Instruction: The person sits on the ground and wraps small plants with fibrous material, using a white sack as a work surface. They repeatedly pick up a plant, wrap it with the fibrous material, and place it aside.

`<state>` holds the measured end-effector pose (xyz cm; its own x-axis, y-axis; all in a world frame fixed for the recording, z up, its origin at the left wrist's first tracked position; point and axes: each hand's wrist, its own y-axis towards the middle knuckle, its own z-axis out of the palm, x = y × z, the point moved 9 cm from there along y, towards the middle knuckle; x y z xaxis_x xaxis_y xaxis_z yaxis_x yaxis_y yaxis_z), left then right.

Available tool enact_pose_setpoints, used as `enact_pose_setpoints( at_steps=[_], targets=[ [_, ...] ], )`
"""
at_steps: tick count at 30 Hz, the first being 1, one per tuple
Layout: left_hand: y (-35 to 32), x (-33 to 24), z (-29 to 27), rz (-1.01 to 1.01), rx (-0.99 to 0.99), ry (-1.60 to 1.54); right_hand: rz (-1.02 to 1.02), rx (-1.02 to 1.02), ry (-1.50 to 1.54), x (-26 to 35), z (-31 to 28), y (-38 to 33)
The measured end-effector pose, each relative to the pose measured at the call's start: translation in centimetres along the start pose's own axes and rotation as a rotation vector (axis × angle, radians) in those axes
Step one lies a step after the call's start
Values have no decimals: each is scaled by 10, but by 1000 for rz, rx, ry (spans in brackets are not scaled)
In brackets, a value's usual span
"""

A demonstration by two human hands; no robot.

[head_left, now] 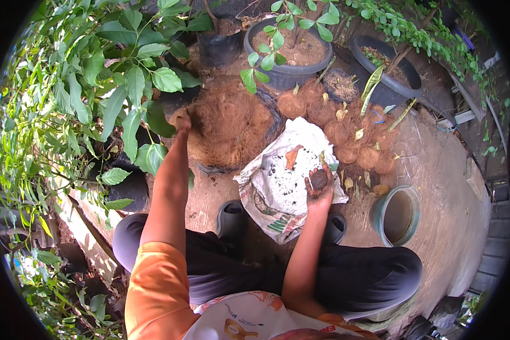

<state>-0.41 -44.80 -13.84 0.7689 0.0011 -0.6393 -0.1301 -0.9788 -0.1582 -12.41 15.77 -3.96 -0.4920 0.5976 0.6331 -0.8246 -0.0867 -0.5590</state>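
I see rust-brown coconut fibre (229, 122) beside a white sack (280, 181) speckled black with green print. My sleeve (153, 283) is orange, my trousers (357, 272) dark grey, and the pots (289, 51) black.

Orange short sleeve (153, 283), dark trousers (374, 272), dark rubber shoes (231, 218), patterned white apron (249, 317), bare forearms.

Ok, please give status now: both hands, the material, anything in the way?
Left hand on coconut fibre pile in black pot. Right hand palm up, cupping dark soil over white sack. Nothing between them.
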Motion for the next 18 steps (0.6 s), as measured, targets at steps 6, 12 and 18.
enact_pose_setpoints(
  at_steps=[6,12,18],
  targets=[
    [30,11,33,473,243,64,14,-58,-7,0,-10,4],
    [6,-25,-8,495,274,-305,30,-20,-11,-6,-7,6],
    [-3,-67,-47,203,588,-858,28,-41,-22,-8,-11,6]
  ],
)
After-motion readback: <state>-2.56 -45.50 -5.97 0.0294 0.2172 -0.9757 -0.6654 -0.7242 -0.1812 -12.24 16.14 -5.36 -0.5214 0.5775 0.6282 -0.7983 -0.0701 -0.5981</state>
